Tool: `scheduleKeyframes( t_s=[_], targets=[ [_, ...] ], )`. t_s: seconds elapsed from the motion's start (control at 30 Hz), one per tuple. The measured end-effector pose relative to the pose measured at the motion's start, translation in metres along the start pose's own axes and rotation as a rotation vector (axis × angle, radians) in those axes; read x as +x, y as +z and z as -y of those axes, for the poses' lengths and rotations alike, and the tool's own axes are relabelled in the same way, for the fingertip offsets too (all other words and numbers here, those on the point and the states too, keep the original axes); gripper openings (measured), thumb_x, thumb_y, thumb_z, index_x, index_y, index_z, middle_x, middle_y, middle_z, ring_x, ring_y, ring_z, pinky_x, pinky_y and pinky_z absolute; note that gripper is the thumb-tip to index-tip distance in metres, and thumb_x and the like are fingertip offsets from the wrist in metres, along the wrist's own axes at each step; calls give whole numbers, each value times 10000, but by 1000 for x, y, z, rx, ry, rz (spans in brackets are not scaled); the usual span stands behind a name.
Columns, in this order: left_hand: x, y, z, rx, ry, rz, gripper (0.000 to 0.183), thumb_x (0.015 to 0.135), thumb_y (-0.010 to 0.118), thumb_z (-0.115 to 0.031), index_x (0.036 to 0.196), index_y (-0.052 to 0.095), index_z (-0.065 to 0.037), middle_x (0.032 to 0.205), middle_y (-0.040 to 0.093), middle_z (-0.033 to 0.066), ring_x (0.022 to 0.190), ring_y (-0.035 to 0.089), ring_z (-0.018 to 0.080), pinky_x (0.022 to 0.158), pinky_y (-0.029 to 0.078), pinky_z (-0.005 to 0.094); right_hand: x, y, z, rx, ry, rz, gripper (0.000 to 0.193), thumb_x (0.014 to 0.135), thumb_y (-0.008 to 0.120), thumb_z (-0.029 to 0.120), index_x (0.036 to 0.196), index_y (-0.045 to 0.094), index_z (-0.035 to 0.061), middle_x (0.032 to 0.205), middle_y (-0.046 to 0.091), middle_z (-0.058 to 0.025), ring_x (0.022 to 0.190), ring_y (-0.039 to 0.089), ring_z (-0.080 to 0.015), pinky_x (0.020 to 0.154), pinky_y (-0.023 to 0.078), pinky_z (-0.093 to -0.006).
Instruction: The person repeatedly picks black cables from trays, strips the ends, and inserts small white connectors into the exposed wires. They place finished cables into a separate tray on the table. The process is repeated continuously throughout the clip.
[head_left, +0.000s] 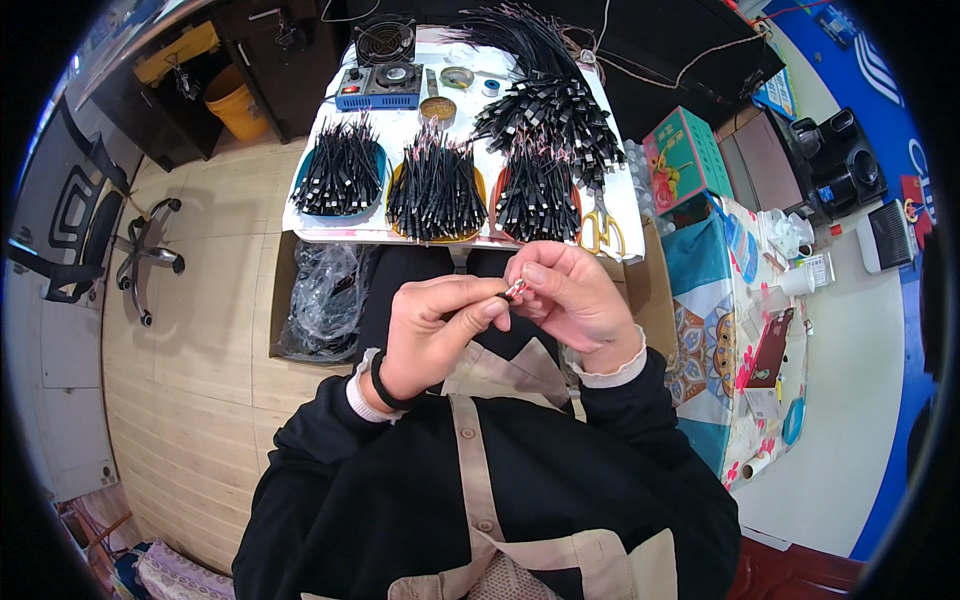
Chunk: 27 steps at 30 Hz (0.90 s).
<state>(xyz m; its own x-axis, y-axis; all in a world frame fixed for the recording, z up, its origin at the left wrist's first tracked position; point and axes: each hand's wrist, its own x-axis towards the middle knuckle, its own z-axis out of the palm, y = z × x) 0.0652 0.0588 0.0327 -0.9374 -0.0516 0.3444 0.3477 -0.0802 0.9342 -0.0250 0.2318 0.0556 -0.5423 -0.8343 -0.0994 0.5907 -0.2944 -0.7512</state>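
Above my lap, just in front of the table edge, my two hands meet at a short black cable (516, 290) whose end shows red and pale wire tips. My left hand (437, 328) pinches the cable between thumb and forefinger. From the other side, my right hand (572, 303) closes its thumb and fingers on the wire tips. Most of the cable is hidden by the fingers. Three bunches of similar black cables lie beyond: one in a blue tray (383, 172), one in a yellow tray (484, 190), one in a red tray (577, 196).
A larger heap of black cables (548, 112) covers the table's far right. Gold-handled scissors (602, 232) lie at its right corner. Toward the back left are a blue-sided heating device (378, 88), a fan (385, 42), a round tin (437, 111) and a small spool (491, 88). A plastic-lined box (325, 300) stands below.
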Motion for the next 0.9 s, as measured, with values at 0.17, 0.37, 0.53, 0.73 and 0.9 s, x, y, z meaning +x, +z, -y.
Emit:
scheduleKeyframes(
  t_s=[0.17, 0.37, 0.53, 0.73, 0.9],
  targets=[
    [-2, -1, 5, -400, -226, 20, 184, 950, 616, -72, 1087, 694, 23, 786, 680, 38, 673, 567, 35, 560, 417, 166, 0, 6, -10, -41, -78, -70, 142, 964, 605, 153, 982, 606, 11, 864, 629, -32, 726, 549, -71, 687, 472, -212],
    [-3, 1, 5, -394, -281, 55, 185, 950, 623, -85, 1081, 692, 26, 772, 669, 25, 617, 486, 13, 528, 371, 162, -6, 13, -5, -141, -109, -158, 152, 979, 582, 144, 1042, 588, 5, 861, 616, -29, 782, 591, -82, 705, 483, -210],
    [-2, -1, 5, -401, -300, 75, 191, 950, 626, -95, 1081, 692, 27, 779, 674, 22, 625, 499, 12, 532, 378, 161, -3, 5, -10, -54, -115, -53, 184, 968, 604, 185, 1000, 572, 7, 865, 599, -42, 746, 580, -91, 688, 495, -231],
    [-4, 0, 7, -433, -302, 57, 184, 950, 623, -87, 1077, 695, 25, 788, 678, 31, 627, 503, 13, 528, 381, 161, -3, 1, -23, 0, -98, -55, 203, 954, 628, 203, 967, 550, 15, 871, 572, -53, 715, 558, -109, 668, 492, -243],
    [-3, 4, 7, -389, -293, 53, 158, 948, 585, -29, 1031, 674, 73, 759, 662, 101, 548, 444, 26, 481, 298, 165, -5, 6, -19, 15, -81, -73, 158, 963, 604, 151, 1037, 524, 37, 854, 581, -38, 722, 612, -138, 696, 510, -258]
  ],
)
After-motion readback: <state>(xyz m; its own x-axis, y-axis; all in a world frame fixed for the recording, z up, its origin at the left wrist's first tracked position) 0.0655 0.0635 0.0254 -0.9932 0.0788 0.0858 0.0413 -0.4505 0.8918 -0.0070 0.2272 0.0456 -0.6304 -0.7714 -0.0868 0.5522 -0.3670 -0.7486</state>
